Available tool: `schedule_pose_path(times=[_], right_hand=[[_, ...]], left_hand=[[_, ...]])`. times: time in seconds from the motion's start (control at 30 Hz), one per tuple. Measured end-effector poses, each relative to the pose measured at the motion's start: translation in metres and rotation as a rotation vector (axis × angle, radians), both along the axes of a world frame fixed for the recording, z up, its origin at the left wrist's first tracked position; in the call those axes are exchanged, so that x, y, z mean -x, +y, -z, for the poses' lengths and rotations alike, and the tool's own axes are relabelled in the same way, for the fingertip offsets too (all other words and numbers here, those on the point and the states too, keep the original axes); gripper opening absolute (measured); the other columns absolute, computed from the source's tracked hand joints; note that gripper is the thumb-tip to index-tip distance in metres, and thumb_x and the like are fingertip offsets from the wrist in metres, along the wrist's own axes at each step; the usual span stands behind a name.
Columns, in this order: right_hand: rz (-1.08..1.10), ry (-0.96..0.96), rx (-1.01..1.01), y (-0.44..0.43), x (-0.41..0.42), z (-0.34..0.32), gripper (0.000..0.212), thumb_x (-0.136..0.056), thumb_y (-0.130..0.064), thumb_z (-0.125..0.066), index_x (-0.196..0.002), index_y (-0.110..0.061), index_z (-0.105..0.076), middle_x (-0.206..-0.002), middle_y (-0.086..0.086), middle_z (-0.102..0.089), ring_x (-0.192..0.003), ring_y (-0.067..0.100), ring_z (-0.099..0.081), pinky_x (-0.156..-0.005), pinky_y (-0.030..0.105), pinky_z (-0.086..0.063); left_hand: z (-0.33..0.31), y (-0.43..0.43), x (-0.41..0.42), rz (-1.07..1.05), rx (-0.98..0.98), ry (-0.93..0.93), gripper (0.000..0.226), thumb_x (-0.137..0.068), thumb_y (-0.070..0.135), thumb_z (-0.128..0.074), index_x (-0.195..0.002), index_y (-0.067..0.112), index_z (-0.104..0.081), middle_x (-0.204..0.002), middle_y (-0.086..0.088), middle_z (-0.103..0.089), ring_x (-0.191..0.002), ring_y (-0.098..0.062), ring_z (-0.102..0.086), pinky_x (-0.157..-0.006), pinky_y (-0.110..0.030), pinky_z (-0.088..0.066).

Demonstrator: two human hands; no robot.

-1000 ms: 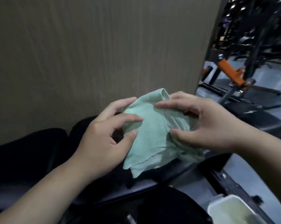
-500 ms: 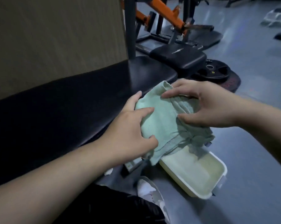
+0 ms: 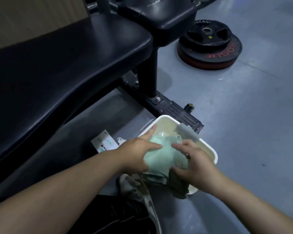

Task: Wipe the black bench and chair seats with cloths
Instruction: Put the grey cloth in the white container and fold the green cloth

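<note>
Holding the pale green cloth [image 3: 161,156] between us, we have both hands on it over the white basin [image 3: 214,154] on the floor. Our left hand [image 3: 135,154] grips the cloth's left side, thumb and bent fingers closed on the fabric while the forefinger points out toward the basin's far rim. Our right hand [image 3: 196,163] clutches the bunched right side, fingers curled around the folds, and a darker, wet-looking end of the cloth hangs below it over the basin's near edge. The basin holds cloudy, yellowish water, and part of the cloth looks sunk in it.

Just left of the basin a small white carton [image 3: 105,142] lies on the grey floor [image 3: 243,115]. Beneath our wrists a light shoe [image 3: 135,188] and a dark trouser leg [image 3: 115,217] show. The black bench [image 3: 66,65] runs along our left, its padded seat shining, its post and foot bar [image 3: 174,108] ending close behind the basin. Another black seat [image 3: 161,12] stands farther back, and stacked weight plates [image 3: 209,44] lie flat on the floor to its right, well apart from the basin.
</note>
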State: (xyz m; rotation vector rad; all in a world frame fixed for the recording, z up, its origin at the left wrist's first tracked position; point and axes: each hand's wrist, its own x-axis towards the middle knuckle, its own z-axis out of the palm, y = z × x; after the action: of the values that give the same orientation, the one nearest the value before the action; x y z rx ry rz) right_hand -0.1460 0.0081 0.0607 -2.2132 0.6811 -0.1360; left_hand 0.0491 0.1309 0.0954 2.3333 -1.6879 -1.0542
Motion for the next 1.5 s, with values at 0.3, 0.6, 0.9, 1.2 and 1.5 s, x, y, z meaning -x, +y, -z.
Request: schedule_pose_path(times=[0.3, 0.6, 0.9, 1.2, 1.5], right_hand=[[0.405, 0.076, -0.105, 0.058, 0.013, 0.077, 0.073, -0.072, -0.03, -0.081, -0.138, -0.018, -0.055, -0.129, -0.006, -0.044, -0.114, 0.009, -0.052, -0.089, 0.011, -0.034], [0.238, 0.275, 0.228, 0.078, 0.001, 0.095, 0.065, -0.059, -0.04, -0.087, -0.114, -0.016, -0.063, -0.121, 0.009, -0.053, -0.054, 0.025, -0.064, -0.039, 0.032, -0.045], [0.097, 0.327, 0.431, 0.051, 0.01, 0.115, 0.038, -0.067, -0.052, -0.058, -0.067, -0.014, -0.063, -0.111, 0.019, -0.064, -0.097, 0.04, -0.06, -0.071, 0.043, -0.047], [0.204, 0.091, 0.198, 0.041, 0.014, 0.103, 0.059, -0.084, -0.06, -0.053, -0.121, -0.014, -0.053, -0.145, 0.016, -0.047, -0.138, 0.031, -0.04, -0.107, 0.047, -0.04], [0.164, 0.062, 0.229, 0.027, 0.012, 0.105, 0.049, -0.082, -0.058, -0.058, -0.109, -0.017, -0.062, -0.118, 0.009, -0.059, -0.108, 0.026, -0.057, -0.088, 0.036, -0.05]], left_hand=[[0.048, -0.044, -0.006, 0.287, -0.166, -0.107, 0.078, -0.076, 0.004, -0.062, -0.138, 0.049, -0.049, -0.155, 0.026, 0.033, -0.114, -0.022, -0.059, -0.08, -0.034, -0.052], [0.067, -0.051, -0.018, 0.493, -0.226, -0.287, 0.048, -0.08, 0.014, -0.067, -0.124, 0.032, -0.061, -0.167, 0.002, 0.009, -0.115, -0.029, -0.055, -0.075, -0.031, -0.038], [0.104, -0.029, -0.014, 0.528, 0.053, -0.423, 0.035, -0.078, 0.028, -0.06, -0.111, 0.018, -0.06, -0.133, -0.01, -0.049, -0.121, -0.031, -0.046, -0.101, -0.044, -0.033], [0.101, -0.011, -0.026, 0.303, 0.056, -0.249, 0.083, -0.085, 0.072, -0.028, -0.156, 0.03, -0.019, -0.166, -0.002, -0.006, -0.151, -0.019, -0.005, -0.123, -0.041, 0.004], [0.083, -0.005, -0.023, 0.289, -0.045, -0.286, 0.077, -0.089, 0.071, -0.036, -0.156, 0.039, -0.016, -0.166, -0.002, 0.001, -0.152, -0.019, -0.002, -0.122, -0.043, 0.006]])
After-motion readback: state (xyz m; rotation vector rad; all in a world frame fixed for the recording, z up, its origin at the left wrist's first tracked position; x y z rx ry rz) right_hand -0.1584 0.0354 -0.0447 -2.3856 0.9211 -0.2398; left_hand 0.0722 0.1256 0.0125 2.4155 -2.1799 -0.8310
